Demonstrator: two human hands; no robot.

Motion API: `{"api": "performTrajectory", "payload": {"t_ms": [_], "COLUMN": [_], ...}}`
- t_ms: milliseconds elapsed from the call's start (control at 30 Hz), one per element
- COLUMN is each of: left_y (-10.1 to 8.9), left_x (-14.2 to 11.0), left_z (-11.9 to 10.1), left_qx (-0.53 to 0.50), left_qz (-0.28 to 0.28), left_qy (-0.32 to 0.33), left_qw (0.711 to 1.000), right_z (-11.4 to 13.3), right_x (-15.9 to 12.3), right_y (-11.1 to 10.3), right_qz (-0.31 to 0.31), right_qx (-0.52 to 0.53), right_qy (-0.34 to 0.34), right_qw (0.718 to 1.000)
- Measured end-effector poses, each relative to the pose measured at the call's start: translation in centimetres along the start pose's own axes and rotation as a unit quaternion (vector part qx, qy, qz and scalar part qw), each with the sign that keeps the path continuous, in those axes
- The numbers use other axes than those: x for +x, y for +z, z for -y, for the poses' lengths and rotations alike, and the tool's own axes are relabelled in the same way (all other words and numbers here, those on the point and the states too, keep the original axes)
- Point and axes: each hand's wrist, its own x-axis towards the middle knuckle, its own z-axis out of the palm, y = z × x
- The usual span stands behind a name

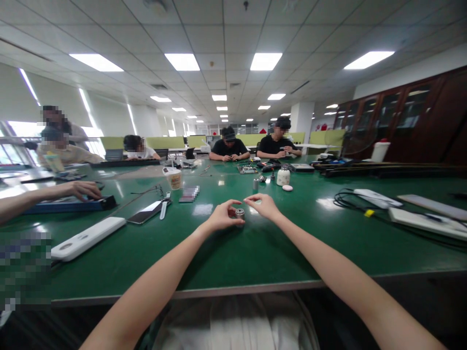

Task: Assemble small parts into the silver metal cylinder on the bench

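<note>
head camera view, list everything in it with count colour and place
near cylinder: one, silver, at left fingers
far cylinder: one, grey, beyond hands
table: one, green, centre
jar: one, white, beyond hands
disc: one, pink, beside jar
lidded cup: one, beige, left
long bar: one, white, left
cables: several, black, right
cabinets: several, brown, far right
ceiling lights: many, white, overhead
people: five, mixed clothing, background
small clutter: uncountable, mixed, across table
another person's hand: one, bare, left
left hand: one, bare, centre
right hand: one, bare, centre
</note>
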Motion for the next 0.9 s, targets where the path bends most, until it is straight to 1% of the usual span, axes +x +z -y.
{"api": "performTrajectory", "payload": {"t_ms": [67, 133, 233, 367, 467, 533, 633, 667, 700, 767, 900], "left_y": [0.0, 0.0, 0.0, 0.0, -0.1, -0.1, 0.0, 0.0, 0.0, 0.1, 0.2], "left_x": [0.0, 0.0, 0.0, 0.0, 0.0, 0.0, 0.1, 0.1, 0.1, 0.2, 0.3], "left_z": [0.0, -0.1, -0.2, -0.2, -0.1, -0.1, -0.1, 0.0, 0.0, 0.2, 0.6], "left_qx": [0.001, 0.005, 0.016, 0.024, 0.027, 0.026, 0.028, 0.03, 0.032, 0.03, 0.012], "left_qz": [0.005, 0.008, 0.004, 0.005, 0.006, 0.009, 0.008, 0.005, 0.002, 0.001, 0.004], "left_qy": [0.0, 0.0, 0.0, 0.003, 0.007, 0.008, 0.013, 0.014, 0.014, 0.013, 0.011], "left_qw": [1.0, 1.0, 1.0, 1.0, 1.0, 1.0, 0.999, 0.999, 0.999, 0.999, 1.0], "right_z": [-1.5, -2.9, -4.2, -4.5, -4.1, -3.3, -1.4, -0.7, -0.1, 1.0, 1.7], "right_x": [0.0, -0.2, -0.6, -0.7, -0.5, -0.4, -0.4, -0.4, -0.5, -0.8, -1.3], "right_y": [-0.4, -0.5, -0.5, -0.3, -0.2, -0.3, -0.6, -0.6, -0.6, -0.3, 0.7], "right_qz": [0.009, 0.045, 0.099, 0.099, 0.089, 0.06, 0.009, 0.005, 0.011, 0.029, 0.046], "right_qx": [-0.044, -0.091, -0.122, -0.121, -0.123, -0.113, -0.023, 0.015, 0.044, 0.069, 0.052], "right_qy": [0.025, 0.05, 0.07, 0.064, 0.075, 0.074, 0.031, 0.01, -0.009, -0.035, -0.046], "right_qw": [0.999, 0.994, 0.985, 0.986, 0.986, 0.989, 0.999, 1.0, 0.999, 0.997, 0.997]}}
